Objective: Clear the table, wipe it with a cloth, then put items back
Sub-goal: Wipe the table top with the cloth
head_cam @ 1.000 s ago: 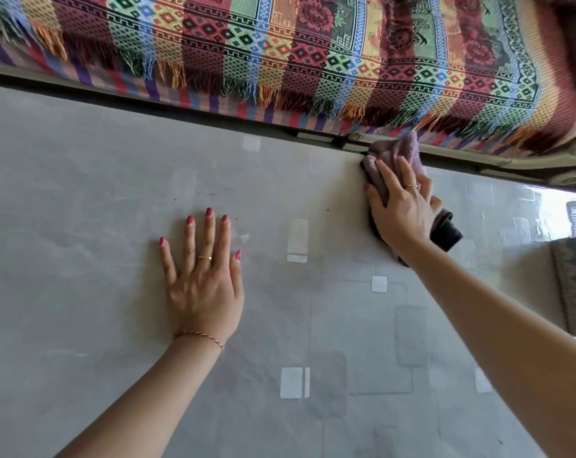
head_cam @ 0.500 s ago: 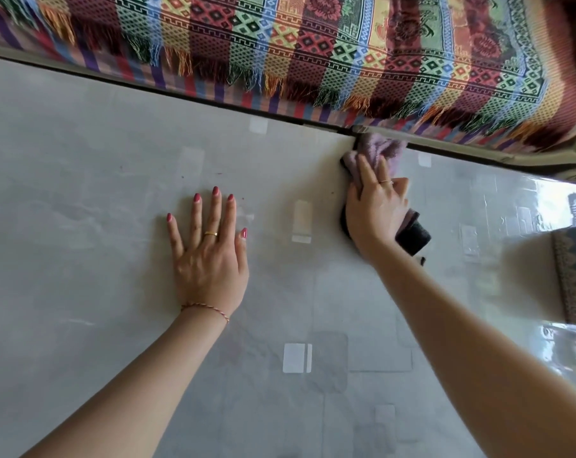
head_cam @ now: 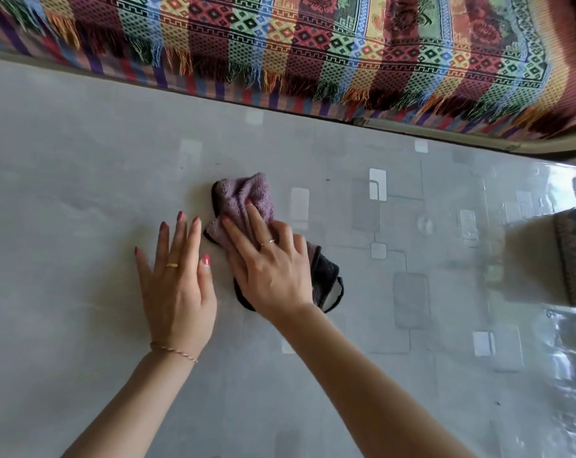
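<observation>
Two hands working low over the table (head_cam: 81, 180), with the cloth (head_cam: 243, 200) as the reference for everything else. Lying crumpled on the tabletop near the middle of the view, purple terry on top, a dark edge poking out at its near right corner. Pressing down on it, the right hand (head_cam: 270, 269), fingers stretched nearly straight across the pile, palm over its near half, not clenching it. Resting flat on the bare surface just left of the cloth, the left hand (head_cam: 177, 285), fingers straight and spread, holding nothing, its thumb almost touching the cloth's edge. Hanging well beyond the cloth, past the far table edge, a striped fringed blanket (head_cam: 346, 51); sitting far to the right of the cloth, a dark patterned object (head_cam: 574, 256), too cropped to name.

Judging by the look: light, soft and floppy, bunching easily and likely sliding freely on this glossy top. Best handled from above with a broad flat palm over the thick middle, gathering loose corners under the fingers so as not to be trailing the dark flap
</observation>
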